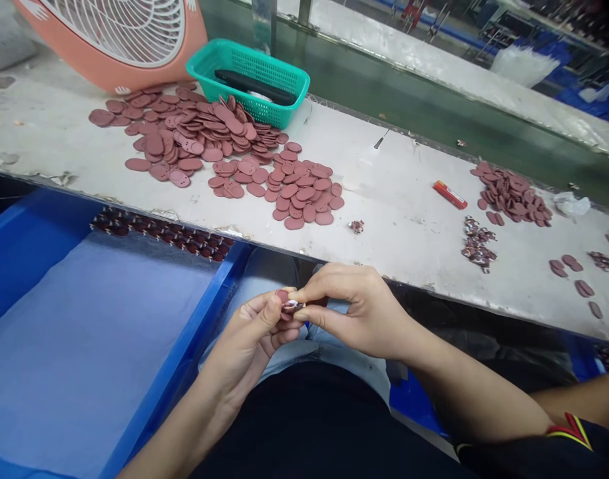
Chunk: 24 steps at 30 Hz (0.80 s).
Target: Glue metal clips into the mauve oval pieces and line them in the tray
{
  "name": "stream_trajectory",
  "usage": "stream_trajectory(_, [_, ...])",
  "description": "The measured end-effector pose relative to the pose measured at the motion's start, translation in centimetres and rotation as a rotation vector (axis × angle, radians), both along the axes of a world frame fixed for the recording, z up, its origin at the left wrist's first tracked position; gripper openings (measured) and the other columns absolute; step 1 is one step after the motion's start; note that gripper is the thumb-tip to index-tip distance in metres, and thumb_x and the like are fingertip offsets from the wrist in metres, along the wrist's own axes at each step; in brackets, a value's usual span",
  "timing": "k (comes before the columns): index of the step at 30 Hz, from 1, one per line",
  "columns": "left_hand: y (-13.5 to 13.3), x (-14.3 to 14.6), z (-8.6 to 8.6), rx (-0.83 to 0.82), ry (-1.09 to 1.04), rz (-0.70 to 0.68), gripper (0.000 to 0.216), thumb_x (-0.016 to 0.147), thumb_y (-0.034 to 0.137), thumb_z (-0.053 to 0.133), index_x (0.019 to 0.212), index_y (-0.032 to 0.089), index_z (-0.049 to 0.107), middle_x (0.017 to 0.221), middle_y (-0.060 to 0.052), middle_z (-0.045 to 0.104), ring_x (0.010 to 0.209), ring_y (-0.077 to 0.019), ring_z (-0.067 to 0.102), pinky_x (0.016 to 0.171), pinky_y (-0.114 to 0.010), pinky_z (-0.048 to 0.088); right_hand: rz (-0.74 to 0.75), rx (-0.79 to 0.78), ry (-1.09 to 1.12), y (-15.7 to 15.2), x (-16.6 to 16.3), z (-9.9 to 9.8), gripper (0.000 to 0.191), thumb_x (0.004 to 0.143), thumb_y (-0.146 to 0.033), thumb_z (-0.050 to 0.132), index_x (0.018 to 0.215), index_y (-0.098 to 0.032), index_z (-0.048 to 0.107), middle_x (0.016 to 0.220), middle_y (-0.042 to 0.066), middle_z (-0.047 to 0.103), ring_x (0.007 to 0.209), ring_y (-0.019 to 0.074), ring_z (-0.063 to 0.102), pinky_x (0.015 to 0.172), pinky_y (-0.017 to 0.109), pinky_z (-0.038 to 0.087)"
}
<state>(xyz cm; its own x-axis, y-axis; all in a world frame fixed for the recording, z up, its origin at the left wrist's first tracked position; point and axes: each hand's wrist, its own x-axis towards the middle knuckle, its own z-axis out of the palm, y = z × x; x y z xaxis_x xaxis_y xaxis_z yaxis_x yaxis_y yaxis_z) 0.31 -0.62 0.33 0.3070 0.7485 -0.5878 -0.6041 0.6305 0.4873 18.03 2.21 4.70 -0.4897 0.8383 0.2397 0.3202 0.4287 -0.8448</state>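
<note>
Above my lap, just off the bench edge, both hands meet at one small piece. My left hand (257, 326) pinches a reddish-brown oval disc (283, 295) between thumb and fingers. From the right, my right hand (357, 309) has its thumb and index finger closed on a small white-and-dark figure piece (293, 306) that lies against the disc. Fingers cover much of both parts, so I cannot tell whether they are joined. On the bench beyond my hands lie a group of loose oval discs (304, 193) and a few small figure pieces (357, 227).
A larger heap of discs (184, 130) lies near a green basket (249, 60) and an orange fan (119, 33). A blue bin (184, 379) at left holds rows of finished-looking pieces (164, 234). Rightward are a red tube-like item (450, 194), another disc pile (514, 193) and a neighbour's arm (584, 399).
</note>
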Motion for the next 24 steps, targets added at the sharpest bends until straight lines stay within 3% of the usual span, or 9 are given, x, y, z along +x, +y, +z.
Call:
stream_trajectory(4, [0.1,-0.6,-0.4,0.043,-0.047,-0.031,0.026,0.062,0.036,0.091,0.077,0.018,0.079,0.067,0.000,0.075,0.059,-0.0096,0.069,0.057,-0.016,0.060,0.044,0.030,-0.025,0.1,-0.1,0.4,0.015,0.086,-0.018,0.073,0.102,-0.018,0.074,0.085,0.004,0.074,0.076,0.0134,0.065,0.070,0.025,0.054])
stream_trajectory(8, [0.4,-1.2,-0.5,0.058,-0.051,-0.020,0.029,0.061,0.038,0.091,0.079,0.019,0.079,0.074,-0.001,0.078,0.063,-0.0110,0.072,0.057,-0.016,0.059,0.031,0.034,-0.042,0.0,0.1,0.7,0.049,0.081,-0.029,0.081,0.125,-0.015,0.065,0.100,0.007,0.071,0.077,0.0137,0.063,0.071,0.026,0.054])
stream_trajectory(14, [0.8,-1.4,-0.4,0.069,-0.053,-0.034,0.030,0.057,0.038,0.093,0.075,0.018,0.079,0.064,0.000,0.075,0.058,-0.0110,0.070,0.056,-0.018,0.061,0.058,0.017,0.019,0.4,-0.3,0.1,0.020,0.093,-0.018,0.065,0.111,-0.017,0.073,0.089,0.005,0.071,0.079,0.0127,0.065,0.072,0.024,0.053])
stream_trajectory(24, [0.3,-1.1,-0.7,0.009,-0.057,-0.004,0.033,0.054,0.037,0.094,0.078,0.019,0.079,0.064,0.000,0.075,0.057,-0.0107,0.070,0.056,-0.017,0.060,0.036,-0.002,0.069,0.6,-0.8,-0.5,0.012,0.090,-0.015,0.068,0.098,-0.017,0.077,0.080,0.004,0.071,0.072,0.0125,0.065,0.068,0.024,0.054])
